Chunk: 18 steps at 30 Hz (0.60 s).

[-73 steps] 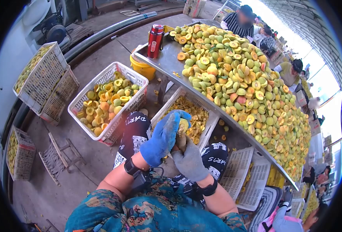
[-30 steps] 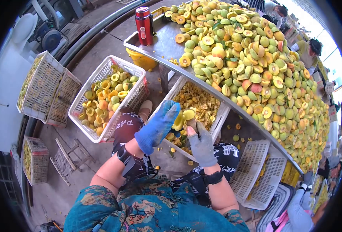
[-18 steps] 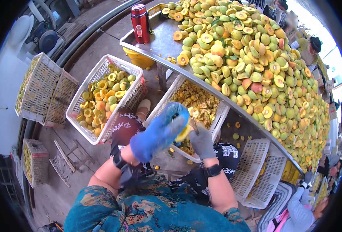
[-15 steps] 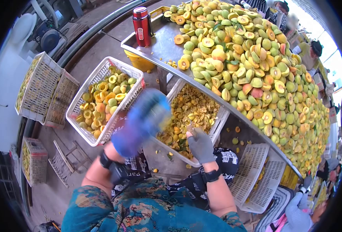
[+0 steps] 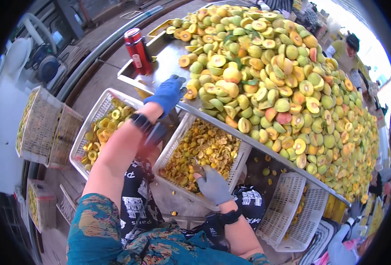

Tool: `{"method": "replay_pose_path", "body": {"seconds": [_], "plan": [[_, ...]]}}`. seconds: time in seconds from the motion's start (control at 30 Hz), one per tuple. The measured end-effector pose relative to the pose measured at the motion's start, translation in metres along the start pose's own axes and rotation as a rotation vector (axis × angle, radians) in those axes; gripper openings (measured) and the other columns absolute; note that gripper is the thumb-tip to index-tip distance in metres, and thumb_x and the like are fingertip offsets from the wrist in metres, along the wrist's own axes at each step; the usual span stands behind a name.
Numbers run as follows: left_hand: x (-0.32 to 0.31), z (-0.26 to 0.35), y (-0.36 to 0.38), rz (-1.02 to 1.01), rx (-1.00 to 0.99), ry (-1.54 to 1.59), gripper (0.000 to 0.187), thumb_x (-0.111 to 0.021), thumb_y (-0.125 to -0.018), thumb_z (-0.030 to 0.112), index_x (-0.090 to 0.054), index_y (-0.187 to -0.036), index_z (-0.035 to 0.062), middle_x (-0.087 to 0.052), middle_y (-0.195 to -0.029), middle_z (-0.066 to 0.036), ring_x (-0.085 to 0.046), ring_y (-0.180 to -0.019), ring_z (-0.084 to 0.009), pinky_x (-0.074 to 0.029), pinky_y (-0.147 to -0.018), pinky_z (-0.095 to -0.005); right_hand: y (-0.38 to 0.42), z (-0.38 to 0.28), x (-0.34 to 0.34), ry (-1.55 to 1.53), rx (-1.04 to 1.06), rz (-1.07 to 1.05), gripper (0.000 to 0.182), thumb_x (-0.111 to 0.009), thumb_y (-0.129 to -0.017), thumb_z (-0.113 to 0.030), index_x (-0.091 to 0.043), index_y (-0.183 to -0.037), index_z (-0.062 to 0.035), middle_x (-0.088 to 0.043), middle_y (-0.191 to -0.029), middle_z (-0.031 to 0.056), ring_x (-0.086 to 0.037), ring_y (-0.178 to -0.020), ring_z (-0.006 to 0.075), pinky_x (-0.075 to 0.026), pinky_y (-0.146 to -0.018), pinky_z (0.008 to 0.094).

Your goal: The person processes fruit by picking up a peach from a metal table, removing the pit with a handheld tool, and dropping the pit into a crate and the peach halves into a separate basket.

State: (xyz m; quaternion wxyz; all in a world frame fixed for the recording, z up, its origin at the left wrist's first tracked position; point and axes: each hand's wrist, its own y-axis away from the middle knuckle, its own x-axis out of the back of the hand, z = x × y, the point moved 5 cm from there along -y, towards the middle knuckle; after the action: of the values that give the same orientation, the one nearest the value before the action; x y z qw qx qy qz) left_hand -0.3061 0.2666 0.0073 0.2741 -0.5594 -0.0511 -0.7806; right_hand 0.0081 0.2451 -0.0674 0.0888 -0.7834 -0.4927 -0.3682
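My left hand [image 5: 167, 94], in a blue glove, reaches over the metal table's near edge with its fingers stretched out. Its fingertips are right beside a halved peach [image 5: 191, 92] at the edge of a large heap of peach halves [image 5: 266, 75]. Lower down, my right hand [image 5: 215, 187] wears a grey glove with bare fingertips. Its fingers are closed around something small and brownish [image 5: 198, 169] that I cannot make out. Beneath it stands a white crate [image 5: 165, 160] of yellow-brown pits and scraps [image 5: 208, 150].
A red thermos [image 5: 139, 52] stands on the metal table [image 5: 171, 57]. Left of my legs is a white crate [image 5: 78, 141] of hollowed peach halves [image 5: 101, 132]. Stacked crates [image 5: 40, 126] stand farther left, and tilted white crates [image 5: 281, 210] at right. People work beyond the heap.
My left hand has swung from above the crates up to the table edge by the heap. My right hand stays over the pit crate, and the whole view has shifted.
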Motion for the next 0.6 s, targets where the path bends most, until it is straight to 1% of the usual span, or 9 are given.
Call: {"method": "replay_pose_path", "body": {"seconds": [0.1,0.2,0.27,0.3,0.33,0.4,0.47,0.53,0.6], "plan": [[-0.053,-0.004,-0.038,-0.102,-0.031,-0.12,0.043,-0.057,-0.09,0.021,-0.052,-0.129,0.0056,-0.05,-0.132,-0.025,-0.052,-0.119,-0.0397,-0.042,-0.101,-0.0438,-0.001,0.004,0.005,-0.031,-0.04,0.031,0.045,-0.057,-0.091,-0.04,-0.056,-0.119,-0.0061,-0.063,-0.107,0.0256,-0.063,-0.096,0.0417,-0.05,-0.082,0.0484],[-0.066,-0.002,-0.045,-0.235,0.05,-0.105,0.052,-0.065,-0.084,0.019,-0.049,-0.131,0.0052,-0.052,-0.13,-0.024,-0.053,-0.119,-0.0382,-0.044,-0.099,-0.0416,0.0,0.006,0.01,-0.099,-0.018,0.095,0.043,-0.058,-0.09,-0.039,-0.056,-0.119,-0.0065,-0.064,-0.105,0.0244,-0.063,-0.094,0.0412,-0.051,-0.08,0.0477],[-0.044,0.009,-0.032,-0.238,0.165,0.019,0.055,-0.067,-0.081,0.017,-0.045,-0.13,0.004,-0.055,-0.126,-0.023,-0.056,-0.113,-0.0406,-0.045,-0.097,-0.042,0.001,0.001,0.019,-0.158,-0.019,0.157,0.042,-0.059,-0.09,-0.037,-0.057,-0.118,-0.0056,-0.064,-0.103,0.0238,-0.064,-0.093,0.0408,-0.051,-0.079,0.0469],[-0.036,0.01,-0.022,-0.108,0.094,-0.009,0.053,-0.067,-0.083,0.017,-0.042,-0.129,0.0053,-0.061,-0.113,-0.019,-0.064,-0.096,-0.0378,-0.053,-0.083,-0.042,0.003,-0.002,0.023,-0.21,-0.018,0.213,0.04,-0.06,-0.09,-0.035,-0.057,-0.116,-0.0046,-0.065,-0.101,0.0233,-0.064,-0.092,0.0405,-0.051,-0.078,0.0461],[-0.035,0.008,-0.013,-0.106,0.096,-0.018,0.053,-0.067,-0.083,0.017,-0.042,-0.129,0.0053,-0.061,-0.113,-0.019,-0.064,-0.096,-0.0378,-0.053,-0.083,-0.042,0.004,-0.003,0.022,-0.217,-0.012,0.211,0.04,-0.06,-0.09,-0.035,-0.057,-0.116,-0.0046,-0.065,-0.101,0.0233,-0.064,-0.092,0.0405,-0.051,-0.078,0.0461],[-0.03,0.005,0.01,-0.001,0.171,0.688,0.049,-0.067,-0.087,0.021,-0.042,-0.127,0.0082,-0.06,-0.103,-0.013,-0.066,-0.08,-0.0279,-0.055,-0.065,-0.0375,0.01,-0.004,0.027,-0.277,0.056,0.433,0.038,-0.062,-0.09,-0.032,-0.058,-0.113,-0.0025,-0.065,-0.098,0.023,-0.064,-0.091,0.04,-0.052,-0.076,0.0451],[0.006,0.057,0.057,-0.138,0.368,1.279,0.048,-0.063,-0.093,0.029,-0.041,-0.131,0.0099,-0.058,-0.099,-0.008,-0.062,-0.074,-0.019,-0.053,-0.056,-0.0298,0.015,-0.013,0.031,-0.321,0.11,0.472,0.036,-0.062,-0.091,-0.032,-0.058,-0.11,-0.0015,-0.065,-0.094,0.0219,-0.065,-0.087,0.0384,-0.051,-0.075,0.0433],[0.009,0.079,0.09,-0.136,0.4,1.663,0.049,-0.052,-0.098,0.042,-0.045,-0.132,0.0079,-0.059,-0.102,-0.009,-0.063,-0.076,-0.0187,-0.053,-0.062,-0.0292,0.02,-0.027,0.033,-0.573,0.039,0.266,0.035,-0.063,-0.091,-0.032,-0.058,-0.108,-0.0017,-0.064,-0.09,0.0208,-0.064,-0.081,0.0363,-0.05,-0.071,0.041],[0.01,0.1,0.119,-0.182,0.384,1.81,0.049,-0.05,-0.098,0.045,-0.049,-0.128,0.0065,-0.059,-0.108,-0.009,-0.063,-0.082,-0.0184,-0.054,-0.068,-0.0287,0.035,-0.056,0.048,-0.485,0.151,0.383,0.033,-0.063,-0.092,-0.032,-0.058,-0.105,-0.0018,-0.062,-0.083,0.0189,-0.061,-0.073,0.0338,-0.048,-0.066,0.0387]]}}
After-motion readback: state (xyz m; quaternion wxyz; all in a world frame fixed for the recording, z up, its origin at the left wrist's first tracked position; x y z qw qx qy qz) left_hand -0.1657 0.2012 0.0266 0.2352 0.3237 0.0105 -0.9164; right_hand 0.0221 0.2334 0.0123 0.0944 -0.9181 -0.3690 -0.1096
